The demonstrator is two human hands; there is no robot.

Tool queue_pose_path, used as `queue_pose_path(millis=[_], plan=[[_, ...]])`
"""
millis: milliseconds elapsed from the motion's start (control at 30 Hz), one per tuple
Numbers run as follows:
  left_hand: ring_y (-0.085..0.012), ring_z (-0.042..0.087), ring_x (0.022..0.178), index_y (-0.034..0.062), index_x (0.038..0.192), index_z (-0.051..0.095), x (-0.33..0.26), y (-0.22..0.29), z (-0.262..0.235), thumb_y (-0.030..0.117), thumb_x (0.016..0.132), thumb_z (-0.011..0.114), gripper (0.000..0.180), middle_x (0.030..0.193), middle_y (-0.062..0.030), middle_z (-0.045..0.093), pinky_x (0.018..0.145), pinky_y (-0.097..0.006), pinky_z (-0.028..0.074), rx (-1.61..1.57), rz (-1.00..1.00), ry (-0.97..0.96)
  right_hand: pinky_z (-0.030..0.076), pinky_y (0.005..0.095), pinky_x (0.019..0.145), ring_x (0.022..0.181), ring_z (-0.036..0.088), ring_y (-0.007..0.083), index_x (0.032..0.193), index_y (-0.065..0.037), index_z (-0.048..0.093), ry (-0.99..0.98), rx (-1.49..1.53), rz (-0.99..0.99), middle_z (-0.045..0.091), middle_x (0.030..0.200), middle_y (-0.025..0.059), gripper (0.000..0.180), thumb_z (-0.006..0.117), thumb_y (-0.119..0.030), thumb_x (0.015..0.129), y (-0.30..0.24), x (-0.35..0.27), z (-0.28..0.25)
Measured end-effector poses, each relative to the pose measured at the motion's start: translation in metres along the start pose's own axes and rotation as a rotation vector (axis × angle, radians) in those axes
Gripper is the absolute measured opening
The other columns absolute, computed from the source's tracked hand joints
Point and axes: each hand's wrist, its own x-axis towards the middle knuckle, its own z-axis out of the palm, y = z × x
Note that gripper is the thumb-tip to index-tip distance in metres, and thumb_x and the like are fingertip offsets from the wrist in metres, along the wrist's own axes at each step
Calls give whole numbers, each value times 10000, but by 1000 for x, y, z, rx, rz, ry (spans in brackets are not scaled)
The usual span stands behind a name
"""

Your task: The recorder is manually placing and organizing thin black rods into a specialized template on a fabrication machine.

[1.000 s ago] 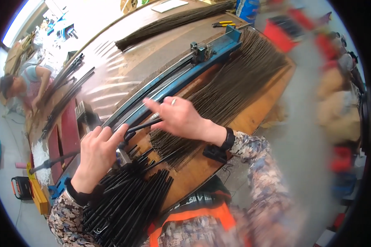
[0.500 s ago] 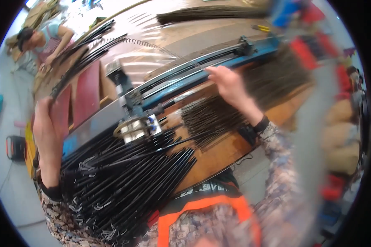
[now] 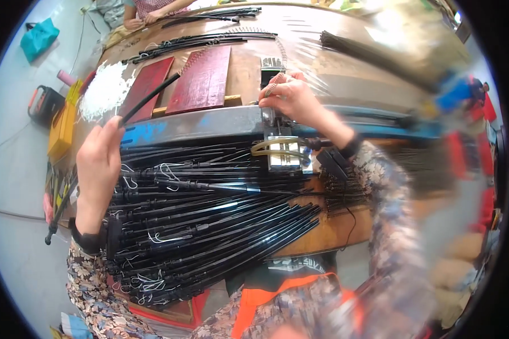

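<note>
My left hand [image 3: 99,161] is closed round a black tube [image 3: 151,96], which slants up to the right. From the tube's upper end a long thin coil spring [image 3: 247,30] rises, arcs over the table and comes down to my right hand [image 3: 295,100]. The right fingers are pinched on the spring's other end, just above the machine's upright clamp block [image 3: 271,121]. A dark rod end with a knob [image 3: 50,236] sticks out below my left wrist, apparently the same tube's lower part. Below my hands lies a thick pile of black rods [image 3: 209,220] with white loops.
A long metal rail [image 3: 203,125] crosses the table. Beyond it lie dark red boards [image 3: 203,79], a white heap of small pieces [image 3: 104,90] and more black rods [image 3: 209,38]. A bundle of thin rods [image 3: 373,56] lies far right. Another person's arm [image 3: 167,10] rests at the far edge.
My view has turned. My right hand, with the spring, has moved left along the rail to the clamp block, nearer the tube, and the spring now bows up in a higher arc.
</note>
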Motion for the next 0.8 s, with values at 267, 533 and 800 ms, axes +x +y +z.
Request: queue_pose_path(millis=[267,533,800], plan=[[-344,566,670,105,1137,651,-5,-10,57,113,923,637,215,754,-147,553,602,-407,447,-146,9,64,334,378,935,832,614,186,795,-158,653,-64,-493,-146,637,704,-5,141,719,-267,854,-3,0,1],[-293,654,732,166,1039,693,35,18,130,175,866,656,178,757,-96,630,622,-426,530,-50,315,-66,373,432,963,839,589,277,800,-96,639,79,-707,169,642,791,67,32,652,-67,806,91,-174,-154],[-339,666,728,89,944,647,74,91,223,313,959,557,242,767,-144,646,620,-442,547,-300,381,-117,443,424,816,827,587,315,846,-38,627,88,-727,181,617,814,126,55,669,-72,838,105,-207,-174]])
